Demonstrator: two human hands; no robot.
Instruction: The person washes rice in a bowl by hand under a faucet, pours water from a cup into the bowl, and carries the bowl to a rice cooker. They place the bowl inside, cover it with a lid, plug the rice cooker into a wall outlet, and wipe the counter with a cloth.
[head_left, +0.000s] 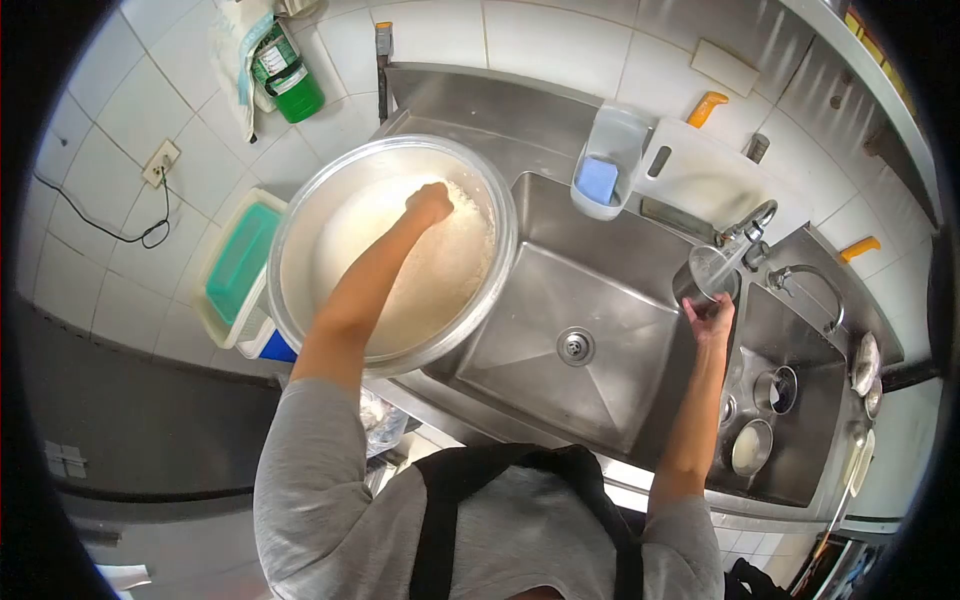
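Note:
A large metal basin [300,200] stands at the left of the sink, holding a pale, flour-like mass [430,275]. My left hand [430,203] is inside the basin, at the mass, with its fingers curled closed; whatever they grip is hidden. At the right side of the big sink, my right hand [710,318] grips a metal cup [694,280] from below. The cup is directly under the tap [757,222], and water appears to run into it.
The sink bowl [530,300] lies between the hands. Behind it are a plastic holder with a blue sponge [598,180] and a white cutting board [690,160]. The right-hand sink contains several metal vessels, including a cup [752,447]. A green-lidded container [243,262] is left of the basin.

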